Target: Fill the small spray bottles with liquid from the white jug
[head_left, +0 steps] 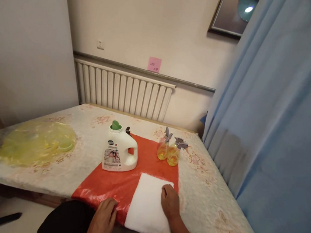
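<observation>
A folded white cloth [148,206] lies flat over the near part of a red plastic sheet [96,184]. My right hand [170,202] is closed at the cloth's right edge, fingers curled on it. On the sheet's front edge rests my left hand [106,214], its fingers stretched out and holding nothing. Beyond the cloth stands a white detergent jug [120,151] with its neck uncapped and a green piece in the mouth. Right of the jug are two spray bottles [173,156] with grey trigger heads and yellow liquid inside. A small black item behind the jug is mostly hidden.
A crumpled yellow plastic bag [33,142] lies at the left of the table, with a light green cap [65,145] by it. The table wears a floral cloth [204,185]. Behind it are a radiator [119,87] and wall; a blue curtain [277,111] hangs along the right.
</observation>
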`<state>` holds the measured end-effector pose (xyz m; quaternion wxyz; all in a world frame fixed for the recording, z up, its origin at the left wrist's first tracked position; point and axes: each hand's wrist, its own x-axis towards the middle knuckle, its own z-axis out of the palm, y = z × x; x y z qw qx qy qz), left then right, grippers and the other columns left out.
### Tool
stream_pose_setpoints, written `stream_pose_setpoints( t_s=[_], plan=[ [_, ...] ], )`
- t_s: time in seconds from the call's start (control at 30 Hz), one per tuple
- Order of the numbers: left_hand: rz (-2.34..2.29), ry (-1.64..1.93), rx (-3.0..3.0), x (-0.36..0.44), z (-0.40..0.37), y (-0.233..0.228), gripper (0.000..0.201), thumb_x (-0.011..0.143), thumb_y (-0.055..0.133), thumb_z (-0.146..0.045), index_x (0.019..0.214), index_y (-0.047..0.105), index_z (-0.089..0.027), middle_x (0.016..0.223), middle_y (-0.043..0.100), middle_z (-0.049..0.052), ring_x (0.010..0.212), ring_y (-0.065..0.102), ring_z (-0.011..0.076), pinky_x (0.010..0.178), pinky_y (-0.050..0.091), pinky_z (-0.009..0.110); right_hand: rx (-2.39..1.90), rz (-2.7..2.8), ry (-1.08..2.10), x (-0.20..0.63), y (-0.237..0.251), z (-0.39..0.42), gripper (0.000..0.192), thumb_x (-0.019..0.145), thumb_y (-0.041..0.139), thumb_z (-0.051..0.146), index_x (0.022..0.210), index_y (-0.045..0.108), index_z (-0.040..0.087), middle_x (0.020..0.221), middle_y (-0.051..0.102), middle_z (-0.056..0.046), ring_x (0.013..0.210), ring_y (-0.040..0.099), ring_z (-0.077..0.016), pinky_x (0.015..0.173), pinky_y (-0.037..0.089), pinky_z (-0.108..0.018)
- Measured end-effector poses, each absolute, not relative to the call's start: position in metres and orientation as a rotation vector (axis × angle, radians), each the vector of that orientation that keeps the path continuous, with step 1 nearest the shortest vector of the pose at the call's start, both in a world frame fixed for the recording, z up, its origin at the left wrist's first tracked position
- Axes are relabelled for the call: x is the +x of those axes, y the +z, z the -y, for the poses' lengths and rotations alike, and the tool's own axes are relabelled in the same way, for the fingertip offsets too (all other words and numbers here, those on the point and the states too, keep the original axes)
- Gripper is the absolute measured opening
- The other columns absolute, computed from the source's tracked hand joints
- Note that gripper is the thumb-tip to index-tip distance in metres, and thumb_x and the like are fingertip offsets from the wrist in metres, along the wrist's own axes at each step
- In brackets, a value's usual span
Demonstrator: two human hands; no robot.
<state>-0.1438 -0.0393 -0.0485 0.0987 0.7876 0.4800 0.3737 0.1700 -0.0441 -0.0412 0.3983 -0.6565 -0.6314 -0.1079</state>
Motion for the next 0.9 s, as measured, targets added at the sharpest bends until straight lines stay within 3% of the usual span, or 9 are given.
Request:
stream_pose_setpoints(
  t_s=[0.4,0.9],
  plan=[
    [-1.295,1.115,2.158,-0.129,0.032,-0.034,0.022,0.093,0.047,-0.031,0.103,0.064,-0.023,0.103,0.070,0.007,0.097,0.067,0.0226,0.089,0.055,0.036,-1.710,1.592,-0.240,0.168,-0.038,0.044,0.020,0.086,0.044,0.008,0.077,0.058,0.020,0.073,0.060,-0.001,0.066,0.056,-0.0172,0.064,0.039,-0.027],
    [-1.059,1.024,1.790,-0.055,-0.041,0.009,0.022,0.086,0.046,-0.032,0.089,0.064,-0.019,0.076,0.067,0.001,0.072,0.063,0.0191,0.069,0.048,0.028,-1.822,1.565,-0.212,0.163,-0.033,0.044,0.022,0.090,0.042,0.014,0.075,0.056,0.021,0.069,0.058,-0.001,0.063,0.056,-0.0180,0.061,0.041,-0.027]
  ],
)
